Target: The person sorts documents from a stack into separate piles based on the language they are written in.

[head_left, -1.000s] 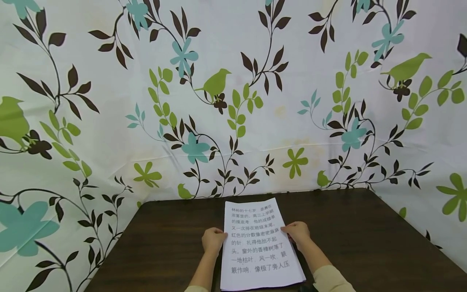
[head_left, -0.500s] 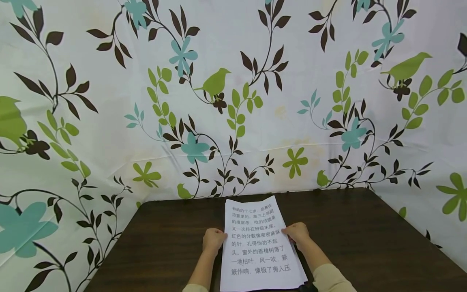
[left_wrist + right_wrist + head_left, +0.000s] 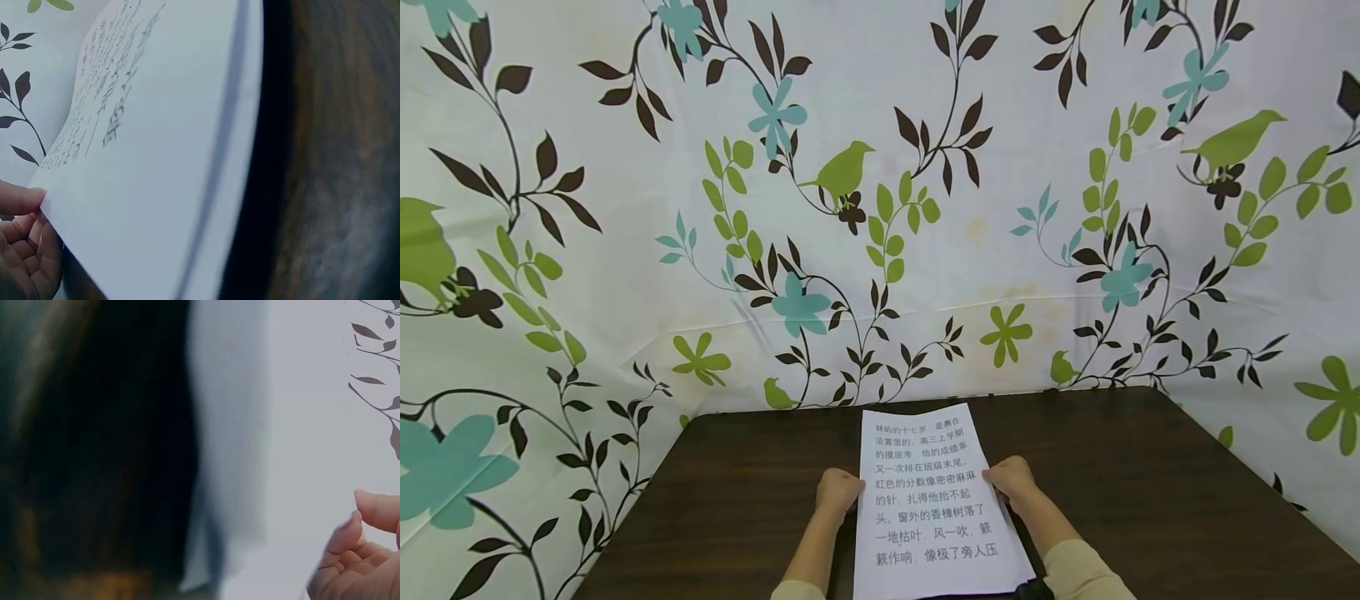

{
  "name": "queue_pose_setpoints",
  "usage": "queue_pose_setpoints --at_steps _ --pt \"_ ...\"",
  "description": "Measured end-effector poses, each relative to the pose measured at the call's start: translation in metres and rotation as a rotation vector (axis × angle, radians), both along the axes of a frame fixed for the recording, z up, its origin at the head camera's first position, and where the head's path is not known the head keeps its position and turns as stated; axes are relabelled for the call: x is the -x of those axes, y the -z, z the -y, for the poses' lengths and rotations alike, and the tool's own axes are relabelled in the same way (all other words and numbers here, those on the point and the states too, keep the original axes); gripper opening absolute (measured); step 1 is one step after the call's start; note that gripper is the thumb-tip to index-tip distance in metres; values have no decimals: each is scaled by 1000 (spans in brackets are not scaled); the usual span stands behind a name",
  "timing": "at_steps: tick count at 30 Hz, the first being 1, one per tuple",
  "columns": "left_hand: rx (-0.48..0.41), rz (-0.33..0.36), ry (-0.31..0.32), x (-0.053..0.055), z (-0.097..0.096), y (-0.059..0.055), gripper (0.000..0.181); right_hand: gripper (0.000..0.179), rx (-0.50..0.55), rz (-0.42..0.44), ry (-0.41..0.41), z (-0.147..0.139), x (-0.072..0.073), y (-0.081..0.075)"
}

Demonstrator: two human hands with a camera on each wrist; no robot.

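Note:
Printed sheets of paper [image 3: 936, 500], with lines of dark Chinese characters, are held upright-facing over the table in the head view. My left hand [image 3: 838, 493] pinches their left edge, thumb on the printed side, and my right hand [image 3: 1012, 482] pinches the right edge. In the left wrist view, the left hand [image 3: 28, 250] grips the edge of the white paper [image 3: 162, 156], where a second layer shows along the lower border. The right wrist view has the right hand's [image 3: 359, 556] thumb and finger close together; the paper [image 3: 234, 437] there is blurred.
A dark brown wooden table [image 3: 737, 492] lies under the hands. Behind it hangs a white cloth [image 3: 925, 350] patterned with birds, leaves and flowers. A small black object [image 3: 1033, 589] sits by the right forearm at the frame's bottom.
The paper's right side has shifted slightly to the right, and its far edge has flattened a little since half a second ago. Both hands keep their grip, almost in place.

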State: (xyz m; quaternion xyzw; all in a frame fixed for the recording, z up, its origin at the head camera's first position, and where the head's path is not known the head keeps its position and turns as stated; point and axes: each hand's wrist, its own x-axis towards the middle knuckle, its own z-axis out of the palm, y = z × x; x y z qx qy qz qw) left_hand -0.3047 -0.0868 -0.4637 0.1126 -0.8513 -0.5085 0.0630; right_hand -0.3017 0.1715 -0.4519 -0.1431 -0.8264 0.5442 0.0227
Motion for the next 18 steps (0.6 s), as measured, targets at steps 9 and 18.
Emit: queue_pose_setpoints --at_steps 9,18 --pt "73 -19 54 0 3 -5 19 14 -65 -38 5 -3 -1 -7" --pt "144 -21 99 1 7 -14 13 18 -94 -49 -17 -5 -2 -19"
